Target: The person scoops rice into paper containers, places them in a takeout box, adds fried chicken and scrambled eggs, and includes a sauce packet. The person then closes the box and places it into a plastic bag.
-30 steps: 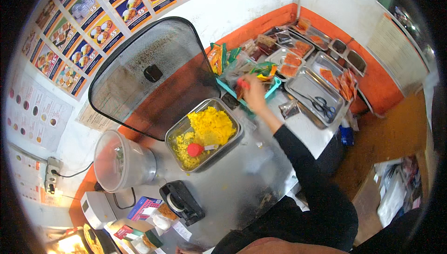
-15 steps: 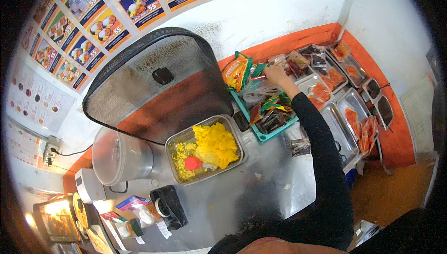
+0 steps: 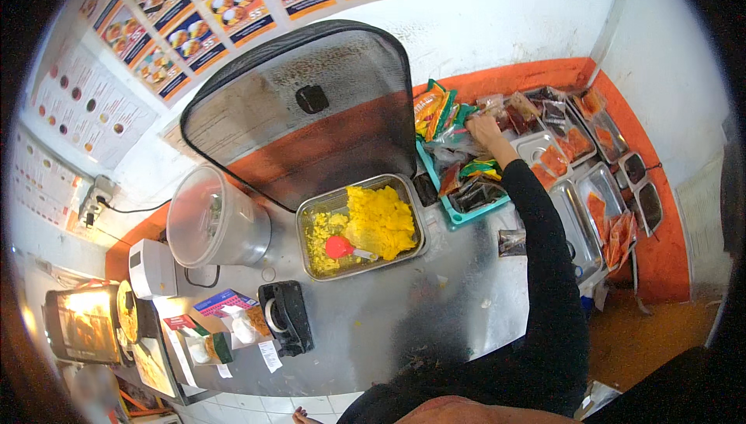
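My right hand [image 3: 486, 130] reaches to the back right, over the far end of a teal basket [image 3: 474, 218] filled with packets. Its fingers curl down among clear plastic bags [image 3: 454, 146], closed on something I cannot make out. Just left of it stand orange and green packets [image 3: 434, 109]. Small sachets of dark red sauce [image 3: 519, 113] lie to its right. Only a few fingertips of my left hand [image 3: 303, 415] show at the lower edge, low beside the counter, and what they hold, if anything, is out of sight.
On the steel counter [image 3: 388, 319] sits a metal tray [image 3: 361, 270] of yellow rice with a red-handled scoop [image 3: 339, 247]. A mesh food cover [image 3: 311, 136] leans behind it. Nearby are a clear bucket [image 3: 233, 222], a black tape dispenser [image 3: 286, 317] and steel pans [image 3: 571, 218] with orange sachets.
The view has shifted, so the scene sits farther right and the counter's front edge shows. My right hand stays among the packets. Fingertips of my left hand have come into view below.
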Tool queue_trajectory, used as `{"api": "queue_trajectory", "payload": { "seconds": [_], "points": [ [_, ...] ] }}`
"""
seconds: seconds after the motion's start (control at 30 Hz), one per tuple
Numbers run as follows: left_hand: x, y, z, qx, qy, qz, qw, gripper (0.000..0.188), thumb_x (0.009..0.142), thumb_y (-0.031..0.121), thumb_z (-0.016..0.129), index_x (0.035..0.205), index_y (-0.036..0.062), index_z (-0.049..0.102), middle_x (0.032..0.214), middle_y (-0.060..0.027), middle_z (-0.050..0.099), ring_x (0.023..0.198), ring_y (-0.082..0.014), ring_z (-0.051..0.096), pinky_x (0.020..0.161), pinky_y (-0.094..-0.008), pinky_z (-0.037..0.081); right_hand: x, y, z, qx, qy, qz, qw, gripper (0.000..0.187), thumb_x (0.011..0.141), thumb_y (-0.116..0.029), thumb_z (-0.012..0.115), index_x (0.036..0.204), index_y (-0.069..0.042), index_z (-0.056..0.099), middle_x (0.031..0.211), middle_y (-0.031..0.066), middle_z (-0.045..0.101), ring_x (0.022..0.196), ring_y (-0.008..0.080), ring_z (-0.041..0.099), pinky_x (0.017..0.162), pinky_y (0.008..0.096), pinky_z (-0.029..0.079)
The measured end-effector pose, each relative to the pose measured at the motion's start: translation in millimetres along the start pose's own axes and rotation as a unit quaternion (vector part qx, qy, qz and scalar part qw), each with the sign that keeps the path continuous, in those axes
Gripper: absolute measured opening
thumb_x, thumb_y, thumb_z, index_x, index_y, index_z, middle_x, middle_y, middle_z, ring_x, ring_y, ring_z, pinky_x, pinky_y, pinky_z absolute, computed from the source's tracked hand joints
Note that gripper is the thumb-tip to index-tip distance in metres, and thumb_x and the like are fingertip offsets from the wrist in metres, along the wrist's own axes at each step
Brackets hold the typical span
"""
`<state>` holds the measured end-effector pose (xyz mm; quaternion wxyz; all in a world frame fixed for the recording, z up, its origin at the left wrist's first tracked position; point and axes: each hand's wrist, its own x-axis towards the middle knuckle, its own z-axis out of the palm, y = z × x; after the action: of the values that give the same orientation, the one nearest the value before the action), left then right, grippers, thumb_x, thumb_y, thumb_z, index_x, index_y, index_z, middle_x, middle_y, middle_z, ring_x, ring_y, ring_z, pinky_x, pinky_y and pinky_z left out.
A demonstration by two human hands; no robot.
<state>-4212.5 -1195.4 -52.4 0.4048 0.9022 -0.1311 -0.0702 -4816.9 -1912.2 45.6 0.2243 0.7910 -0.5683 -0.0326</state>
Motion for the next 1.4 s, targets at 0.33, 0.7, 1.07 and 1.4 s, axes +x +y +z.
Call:
{"api": "queue_trajectory", "payload": {
  "seconds": [0.33,0.7,1.07,1.4],
  "points": [
    [70,-47,-34,-0.142,0.092,0.026,0.985,0.038,0.098,0.027,0.046,0.109,-0.0063,0.060,0.104,-0.0186,0.063,0.098,-0.0297,0.058,0.091,-0.0425,0.045,-39,15,-116,0.334,0.110,0.100,0.931,0.026,0.086,-0.020,0.068,0.106,-0.006,0.060,0.092,0.0158,0.063,0.082,0.0331,0.062,0.071,0.0440,0.049],
    [136,212,-1,-0.328,-0.187,0.229,0.897,0.026,0.099,0.017,0.051,0.111,-0.0031,0.063,0.104,-0.0141,0.069,0.092,-0.0201,0.065,0.082,-0.0331,0.052,-123,-249,-384,0.643,0.025,-0.011,0.765,0.025,0.090,-0.017,0.067,0.103,0.003,0.060,0.085,0.0070,0.065,0.080,0.0145,0.058,0.076,0.0301,0.047],
    [285,152,-91,-0.172,-0.423,0.293,0.840,0.019,0.088,0.007,0.068,0.104,-0.0025,0.067,0.098,-0.0095,0.071,0.088,-0.0170,0.066,0.081,-0.0294,0.051,-213,-660,-449,0.678,0.007,-0.088,0.730,0.010,0.094,-0.013,0.061,0.093,-0.003,0.059,0.078,0.0024,0.057,0.060,0.0074,0.040,0.056,0.0241,0.035],
    [454,70,-28,-0.170,-0.423,0.336,0.824,0.024,0.089,0.014,0.068,0.107,-0.0004,0.062,0.092,-0.0095,0.069,0.090,-0.0213,0.065,0.100,-0.0401,0.035,-107,-795,-371,0.655,0.089,0.158,0.733,0.052,0.105,-0.040,0.038,0.082,0.000,0.062,0.072,0.0044,0.057,0.067,0.0154,0.051,0.064,0.0314,0.043]
  ]
}}
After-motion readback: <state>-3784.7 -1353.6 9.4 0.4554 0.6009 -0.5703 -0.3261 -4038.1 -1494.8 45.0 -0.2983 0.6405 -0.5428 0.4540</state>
